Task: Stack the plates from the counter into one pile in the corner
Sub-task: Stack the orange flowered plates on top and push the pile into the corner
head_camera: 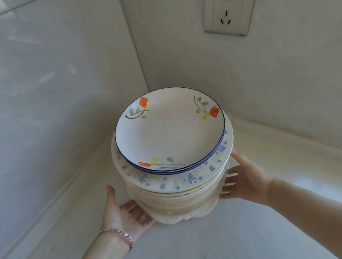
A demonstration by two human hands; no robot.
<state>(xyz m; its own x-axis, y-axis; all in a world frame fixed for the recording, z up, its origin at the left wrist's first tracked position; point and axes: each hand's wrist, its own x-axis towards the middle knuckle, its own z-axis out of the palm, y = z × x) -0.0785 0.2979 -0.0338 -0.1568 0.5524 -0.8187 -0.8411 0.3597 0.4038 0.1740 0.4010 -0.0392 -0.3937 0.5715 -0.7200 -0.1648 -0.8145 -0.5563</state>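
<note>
plates (174, 151) stand in one tall pile on the counter (209, 248), close to the corner at 12 o'clock. left hand (125, 215) at 8 o'clock and right hand (241, 181) at 4 o'clock cup its base, fingers spread. best slide it slowly, low and level, so the small top plates don't slip.

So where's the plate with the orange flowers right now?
The flowered plate sits on top of the pile, in the middle of the head view, in the counter corner where two walls meet, below and left of the wall socket.
</note>
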